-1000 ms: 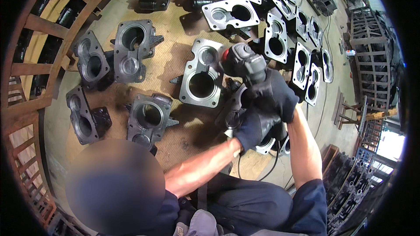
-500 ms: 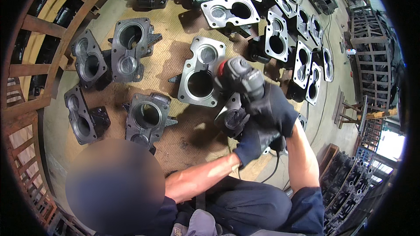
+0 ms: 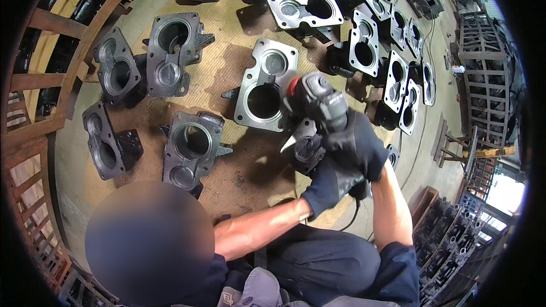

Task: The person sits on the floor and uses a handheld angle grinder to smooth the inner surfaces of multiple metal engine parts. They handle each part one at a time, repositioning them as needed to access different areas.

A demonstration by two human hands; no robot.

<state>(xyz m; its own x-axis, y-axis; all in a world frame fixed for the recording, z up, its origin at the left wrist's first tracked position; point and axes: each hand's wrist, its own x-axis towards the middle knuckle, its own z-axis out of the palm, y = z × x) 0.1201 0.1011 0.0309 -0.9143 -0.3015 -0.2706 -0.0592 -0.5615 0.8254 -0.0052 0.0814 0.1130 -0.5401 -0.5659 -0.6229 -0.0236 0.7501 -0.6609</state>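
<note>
With both dark gloves on, I grip a corded angle grinder (image 3: 319,101). My right hand (image 3: 357,141) is closed round its body behind the head, and my left hand (image 3: 330,185) is wrapped round the rear part, lower down. A red disc area (image 3: 293,89) shows at the grinder's head. It meets the right edge of a metal casting (image 3: 248,98) with a bright flat flange and two round bores; the exact contact is hidden. Just below the grinder lies another casting (image 3: 306,146), partly covered by my hands.
Several similar castings stand around, including a darker one (image 3: 193,142) at left and a bright one (image 3: 307,8) beyond. Brown cardboard (image 3: 227,199) covers the floor beneath. Rusty metal racks (image 3: 54,82) rise at the left. A black cable (image 3: 354,219) hangs below my hands.
The view has tilted slightly, so the castings sit higher in the picture. The grinder has shifted a little toward me along the casting's right edge. Both hands keep their grip.
</note>
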